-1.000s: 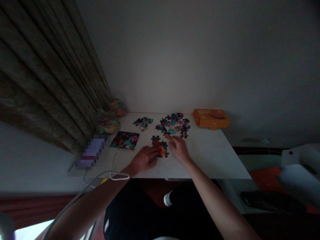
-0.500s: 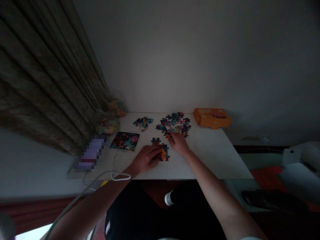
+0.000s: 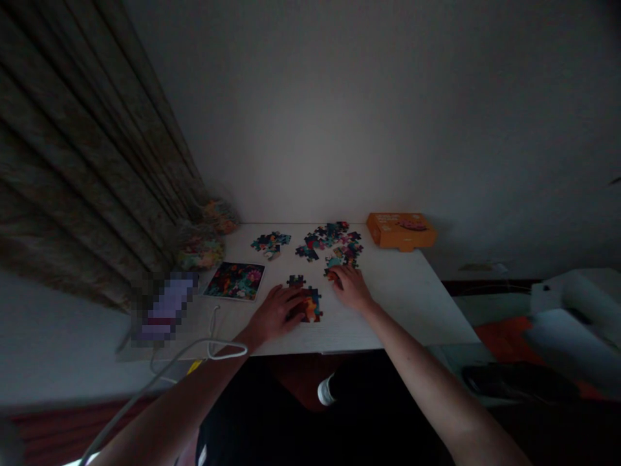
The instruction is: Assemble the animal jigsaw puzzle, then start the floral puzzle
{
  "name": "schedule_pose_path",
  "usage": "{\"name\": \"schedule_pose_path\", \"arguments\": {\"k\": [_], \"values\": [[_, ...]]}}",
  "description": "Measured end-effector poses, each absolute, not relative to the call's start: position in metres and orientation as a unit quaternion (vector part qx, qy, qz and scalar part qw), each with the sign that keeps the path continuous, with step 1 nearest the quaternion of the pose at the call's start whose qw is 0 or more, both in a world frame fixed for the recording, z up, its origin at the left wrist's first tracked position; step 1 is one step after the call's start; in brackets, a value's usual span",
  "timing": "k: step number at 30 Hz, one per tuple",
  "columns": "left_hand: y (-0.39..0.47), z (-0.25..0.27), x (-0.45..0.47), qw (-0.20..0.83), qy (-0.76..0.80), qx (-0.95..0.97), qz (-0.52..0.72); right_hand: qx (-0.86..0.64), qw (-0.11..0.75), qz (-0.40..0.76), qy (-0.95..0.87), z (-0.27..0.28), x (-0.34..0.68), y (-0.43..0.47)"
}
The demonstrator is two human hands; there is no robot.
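Note:
On the white table, my left hand (image 3: 277, 312) lies with fingers stretched over the left part of a joined puzzle section (image 3: 314, 305), which shows an orange figure. A smaller bit of puzzle (image 3: 295, 281) juts out above that section. My right hand (image 3: 352, 286) is at the near edge of the loose puzzle pieces (image 3: 317, 239), its fingers bent down onto an orange and dark puzzle piece (image 3: 332, 275). The fingertips partly cover this piece. Left of my hands lies a reference picture card (image 3: 235, 281) with a dark flowery print.
Another cluster of puzzle pieces (image 3: 270, 244) lies at the back. An orange box (image 3: 402, 231) stands at the back right. Bags of colourful pieces (image 3: 200, 249) sit by the curtain. A blurred-out phone-like object (image 3: 167, 307) and a white cable (image 3: 228, 349) are at the left.
My right hand has shifted slightly relative to the loose pieces, with its fingers more over the orange piece. My left hand stays on the joined section. The whole view has tilted a little.

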State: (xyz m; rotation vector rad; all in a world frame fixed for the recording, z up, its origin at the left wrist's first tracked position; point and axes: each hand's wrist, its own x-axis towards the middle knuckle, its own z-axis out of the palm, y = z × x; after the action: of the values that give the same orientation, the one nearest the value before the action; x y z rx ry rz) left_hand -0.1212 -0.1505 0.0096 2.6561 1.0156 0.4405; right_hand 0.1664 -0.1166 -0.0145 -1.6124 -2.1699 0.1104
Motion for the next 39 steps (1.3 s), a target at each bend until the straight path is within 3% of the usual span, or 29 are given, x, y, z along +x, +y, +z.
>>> {"name": "schedule_pose_path", "arguments": {"k": [11,21,27,33,39], "values": [[-0.145,0.001,-0.122,0.139,0.352,0.909,0.177,-0.709,0.236,-0.002,-0.665,-0.023,0.201,-0.114],[-0.082,-0.011,-0.083,0.089,0.472,0.833,0.274,-0.691,0.234,-0.018,-0.684,-0.026,0.191,-0.109],[-0.036,-0.007,-0.009,0.164,0.473,0.834,0.232,-0.705,0.233,-0.01,-0.669,-0.025,0.19,-0.107],[-0.013,-0.002,0.03,0.086,0.547,0.818,0.156,-0.716,0.205,-0.003,-0.667,-0.024,0.191,-0.106],[0.004,-0.004,-0.008,0.063,0.596,0.797,0.082,-0.717,0.201,0.0,-0.667,-0.031,0.192,-0.104]]}}
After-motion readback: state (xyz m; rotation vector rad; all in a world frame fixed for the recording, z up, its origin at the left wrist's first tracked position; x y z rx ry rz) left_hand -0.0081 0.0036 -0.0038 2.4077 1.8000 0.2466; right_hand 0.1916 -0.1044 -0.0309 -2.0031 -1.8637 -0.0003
